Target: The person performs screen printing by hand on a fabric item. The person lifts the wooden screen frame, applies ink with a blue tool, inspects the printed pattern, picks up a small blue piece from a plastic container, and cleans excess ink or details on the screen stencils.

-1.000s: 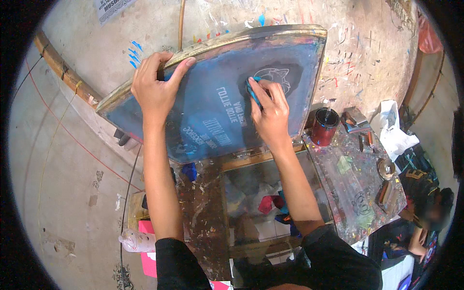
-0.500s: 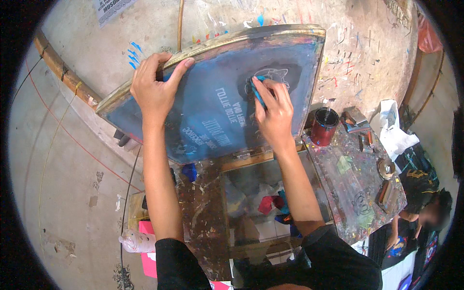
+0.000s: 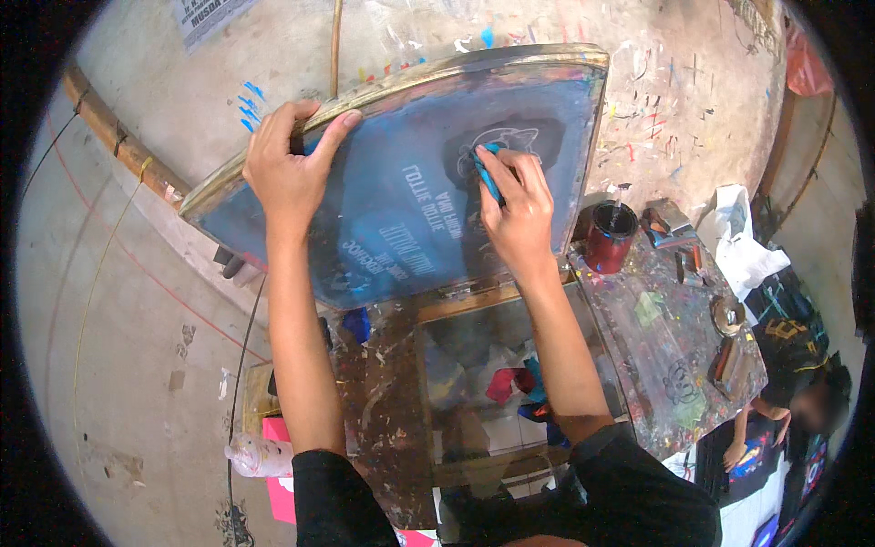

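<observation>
Right hand point(image 3: 515, 211) has slid slightly up the mesh since a second ago, toward the dark figure stencil; frame itself hardly shifted. Printing screen point(image 3: 410, 191) stands tilted on its lower edge over the paint-crusted work table point(image 3: 392, 428), leaning toward the spattered wall. Left hand point(image 3: 290, 173) grips the wooden top rail, fingers curled over it. Right-hand fingers are pinched around a small blue wiping piece point(image 3: 486, 173), pressed flat on the mesh. Judgement: short, even strokes, frame braced firmly. Dark red cup point(image 3: 609, 237) stands near the table's right edge.
</observation>
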